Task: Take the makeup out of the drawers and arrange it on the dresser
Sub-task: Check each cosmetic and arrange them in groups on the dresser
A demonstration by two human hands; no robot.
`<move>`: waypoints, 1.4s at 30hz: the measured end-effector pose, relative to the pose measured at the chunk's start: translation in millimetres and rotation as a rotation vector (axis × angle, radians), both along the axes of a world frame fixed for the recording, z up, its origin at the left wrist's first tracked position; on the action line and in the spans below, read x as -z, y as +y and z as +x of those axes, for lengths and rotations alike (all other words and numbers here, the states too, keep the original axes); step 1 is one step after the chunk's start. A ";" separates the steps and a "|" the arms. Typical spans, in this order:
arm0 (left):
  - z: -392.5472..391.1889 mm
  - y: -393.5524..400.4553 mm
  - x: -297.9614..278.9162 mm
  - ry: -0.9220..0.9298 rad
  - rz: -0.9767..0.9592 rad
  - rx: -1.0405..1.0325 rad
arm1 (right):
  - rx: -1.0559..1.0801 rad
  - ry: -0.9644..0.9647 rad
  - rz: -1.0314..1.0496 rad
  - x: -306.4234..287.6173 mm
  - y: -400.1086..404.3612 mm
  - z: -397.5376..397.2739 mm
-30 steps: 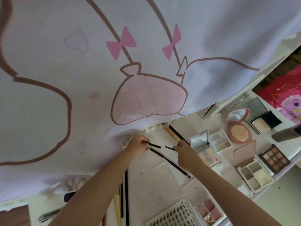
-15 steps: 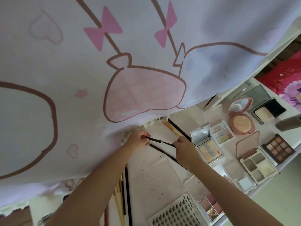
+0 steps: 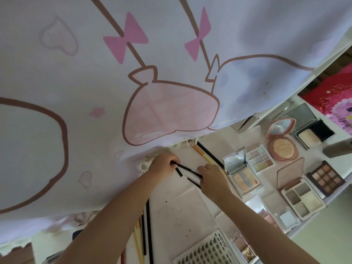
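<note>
Near the table's (image 3: 182,212) centre, I judge the arranging step is under way: my left hand (image 3: 162,165) pinches one end of a thin black pencil (image 3: 187,169), my right hand (image 3: 213,178) the other, fingers curled. Palettes (image 3: 243,178) lie at three o'clock. Next, I'd lay it down straight beside the other pencils.

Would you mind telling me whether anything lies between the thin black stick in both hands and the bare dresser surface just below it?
Yes: another black stick lies on the dresser directly under the held black stick.
</note>
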State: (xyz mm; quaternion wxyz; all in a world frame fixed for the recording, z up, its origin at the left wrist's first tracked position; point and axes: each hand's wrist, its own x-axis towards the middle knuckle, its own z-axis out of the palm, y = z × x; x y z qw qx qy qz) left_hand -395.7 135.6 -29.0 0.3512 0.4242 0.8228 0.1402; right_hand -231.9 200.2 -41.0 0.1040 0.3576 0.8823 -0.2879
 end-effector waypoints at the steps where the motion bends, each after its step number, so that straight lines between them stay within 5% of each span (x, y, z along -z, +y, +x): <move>1: -0.7 -0.5 1.2 0.024 -0.004 0.030 | -0.010 0.001 -0.001 0.4 -0.2 -0.2; 24: -1.7 -21.5 9.2 0.296 0.041 0.230 | -0.033 0.040 0.035 -1.3 2.6 5.0; 38: 4.2 -27.5 6.0 0.233 0.067 0.267 | 0.003 0.237 0.147 -13.1 10.4 -6.3; 42: 8.9 -33.8 3.8 0.210 0.090 0.221 | 0.068 -0.044 0.204 -19.1 20.9 -27.0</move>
